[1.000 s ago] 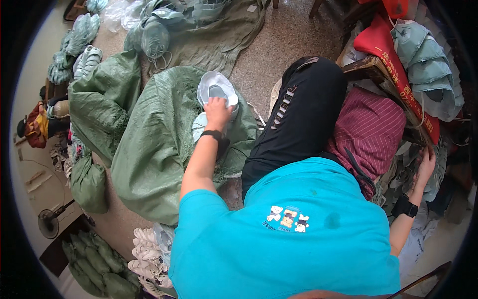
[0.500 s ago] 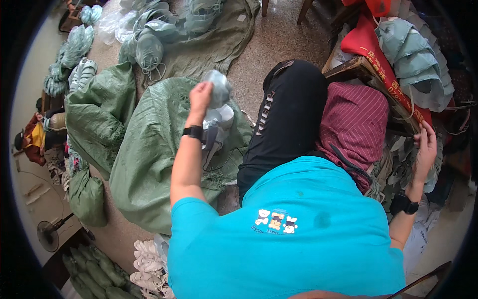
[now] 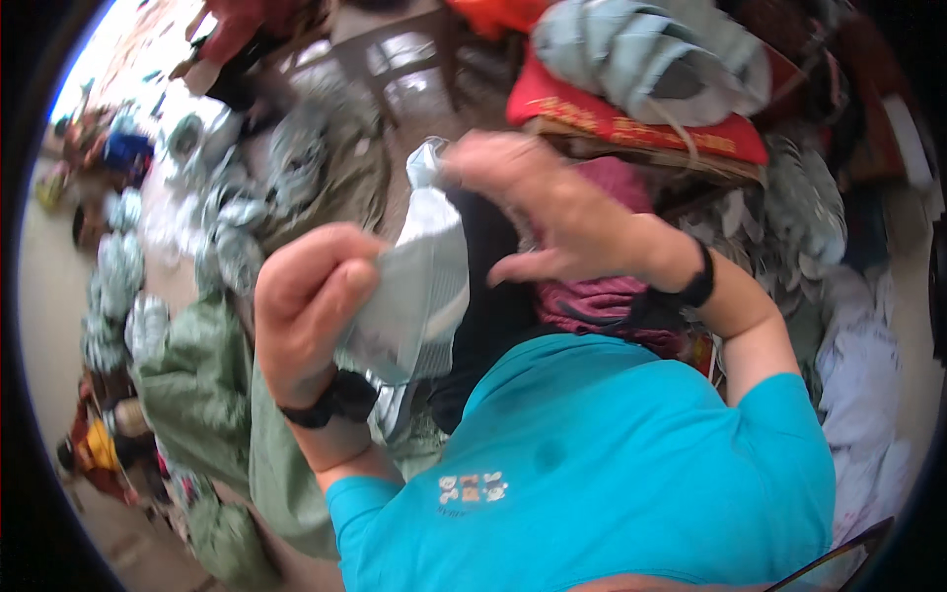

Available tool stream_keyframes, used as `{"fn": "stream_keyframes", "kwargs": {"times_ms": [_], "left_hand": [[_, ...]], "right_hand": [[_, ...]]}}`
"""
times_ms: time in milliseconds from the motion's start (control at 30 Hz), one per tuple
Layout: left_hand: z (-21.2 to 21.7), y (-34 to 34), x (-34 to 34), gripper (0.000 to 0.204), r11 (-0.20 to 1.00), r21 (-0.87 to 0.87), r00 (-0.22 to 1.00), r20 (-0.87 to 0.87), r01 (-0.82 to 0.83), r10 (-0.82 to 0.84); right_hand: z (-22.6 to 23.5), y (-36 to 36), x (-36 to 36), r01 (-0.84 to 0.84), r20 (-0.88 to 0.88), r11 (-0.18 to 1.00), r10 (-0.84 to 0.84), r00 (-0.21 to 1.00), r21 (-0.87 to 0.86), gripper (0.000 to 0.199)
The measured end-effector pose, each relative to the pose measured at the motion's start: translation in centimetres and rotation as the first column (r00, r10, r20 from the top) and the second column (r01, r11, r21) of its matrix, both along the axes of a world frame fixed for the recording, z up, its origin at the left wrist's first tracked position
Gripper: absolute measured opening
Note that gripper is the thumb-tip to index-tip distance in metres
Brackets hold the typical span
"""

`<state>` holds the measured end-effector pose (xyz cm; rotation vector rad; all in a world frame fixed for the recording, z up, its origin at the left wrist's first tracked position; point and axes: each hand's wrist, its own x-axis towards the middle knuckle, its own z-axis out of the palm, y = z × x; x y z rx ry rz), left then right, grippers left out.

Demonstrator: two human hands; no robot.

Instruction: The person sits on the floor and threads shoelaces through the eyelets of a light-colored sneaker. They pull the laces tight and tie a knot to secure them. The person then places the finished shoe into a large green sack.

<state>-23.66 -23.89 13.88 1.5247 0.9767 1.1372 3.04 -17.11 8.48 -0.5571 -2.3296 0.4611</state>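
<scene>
My left hand (image 3: 311,306) is raised close in front of me and grips the lower edge of a pale grey cap-like piece (image 3: 419,286) wrapped in thin clear plastic. My right hand (image 3: 538,212) is up at the same height, its fingers pinching the top of the same piece near the plastic's end (image 3: 426,158). Both wrists wear black bands. Below the hands I see my black trouser leg (image 3: 493,306) and a maroon striped cloth (image 3: 612,296) on my lap. The picture is blurred by motion.
A large green sack (image 3: 197,385) lies open at lower left, with bundles of grey caps (image 3: 118,266) on the floor beyond it. A red cushion (image 3: 631,123) on a wooden stool carries a stack of grey pieces (image 3: 641,49). White cloth (image 3: 868,395) lies at right.
My left hand has lifted the grey piece from the green sack up toward my face. My right hand came from the right side by the stool and took hold of its top.
</scene>
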Motion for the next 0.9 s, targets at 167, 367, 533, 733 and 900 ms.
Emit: {"fn": "stream_keyframes", "kwargs": {"times_ms": [167, 367, 533, 733, 900], "left_hand": [[0.9, 2.8, 3.2, 0.023, 0.973, 0.207, 0.991, 0.055, 0.106, -0.120], [-1.6, 9.9, 7.0, 0.044, 0.923, 0.305, 0.960, 0.220, -0.236, 0.173], [-7.4, 11.4, 10.8, 0.057, 0.990, -0.109, 0.986, 0.152, 0.087, -0.070], [-10.5, 9.6, 15.4, 0.054, 0.945, -0.216, 0.967, 0.131, 0.244, -0.220], [-11.2, 8.2, 16.6, 0.068, 0.839, -0.457, 0.941, -0.015, 0.293, -0.337]], "right_hand": [[-1.7, -1.1, 1.6, -0.213, -0.240, 0.969, 0.178, 0.954, -0.126, 0.031], [-3.1, -3.2, 7.2, -0.394, -0.592, 0.556, -0.233, 0.771, -0.732, 0.037], [-3.0, -2.6, 11.1, -0.551, -0.716, 0.462, -0.522, 0.465, -0.695, 0.042], [-4.5, -4.8, 14.8, -0.619, -0.712, 0.405, -0.581, 0.394, -0.673, 0.042], [-6.0, -6.6, 14.9, -0.063, -0.533, 0.643, -0.572, 0.624, -0.763, 0.035]]}}
